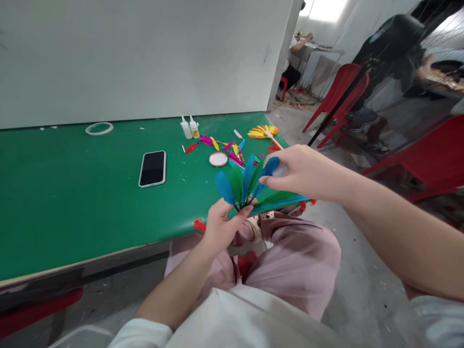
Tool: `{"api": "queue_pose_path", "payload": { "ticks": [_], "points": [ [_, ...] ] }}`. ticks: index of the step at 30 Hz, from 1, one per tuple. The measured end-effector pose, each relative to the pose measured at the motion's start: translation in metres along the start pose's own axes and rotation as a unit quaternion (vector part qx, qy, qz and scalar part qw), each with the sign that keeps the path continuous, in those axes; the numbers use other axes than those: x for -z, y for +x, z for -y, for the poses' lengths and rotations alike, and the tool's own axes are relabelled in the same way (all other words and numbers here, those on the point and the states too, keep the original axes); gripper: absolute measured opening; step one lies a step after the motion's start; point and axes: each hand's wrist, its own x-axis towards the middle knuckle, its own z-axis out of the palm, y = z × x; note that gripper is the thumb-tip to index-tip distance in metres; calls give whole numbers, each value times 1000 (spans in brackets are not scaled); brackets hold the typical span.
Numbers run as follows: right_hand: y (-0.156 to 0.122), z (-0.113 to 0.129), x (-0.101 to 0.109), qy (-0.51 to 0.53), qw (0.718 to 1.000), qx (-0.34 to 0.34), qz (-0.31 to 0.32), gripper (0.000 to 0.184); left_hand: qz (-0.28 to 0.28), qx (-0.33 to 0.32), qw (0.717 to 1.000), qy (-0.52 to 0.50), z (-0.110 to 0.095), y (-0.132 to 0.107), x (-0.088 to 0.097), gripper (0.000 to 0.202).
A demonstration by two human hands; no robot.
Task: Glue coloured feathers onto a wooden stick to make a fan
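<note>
My left hand (pixel 222 224) is closed around the base of a fan of blue and green feathers (pixel 243 186), held just off the near edge of the green table (pixel 72 193). My right hand (pixel 302 171) is closed above the fan, fingertips pinching the tip of a blue feather, with something small and pale (pixel 281 169) tucked in its fingers that I cannot name. A finished yellow and orange feather fan on a stick (pixel 264 132) lies at the table's far right.
Loose coloured feathers (pixel 232 150) are scattered near a small round lid (pixel 218 159) and two glue bottles (pixel 190 127). A black phone (pixel 152 168) and a white ring (pixel 99 128) lie further left. Red chairs (pixel 339 96) and another person stand to the right.
</note>
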Motion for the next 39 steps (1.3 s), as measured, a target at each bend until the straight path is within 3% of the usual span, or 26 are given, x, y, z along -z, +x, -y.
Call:
{"api": "queue_pose_path", "payload": {
  "ticks": [11, 16, 21, 31, 39],
  "points": [
    [6, -5, 0, -4, 999, -5, 34, 22, 14, -130, 977, 168, -9, 3, 3, 12],
    [5, -6, -1, 19, 999, -8, 38, 23, 5, -32, 999, 24, 1, -3, -1, 17],
    [5, -7, -4, 13, 1000, -9, 23, 24, 23, 46, 991, -121, 8, -4, -4, 22],
    [4, -4, -3, 17, 999, -7, 30, 23, 10, 64, 995, -75, 4, -1, -5, 19],
    [0, -3, 12, 142, 983, 0, 117, 22, 30, 76, 995, -61, 3, 2, -1, 18]
  ]
}}
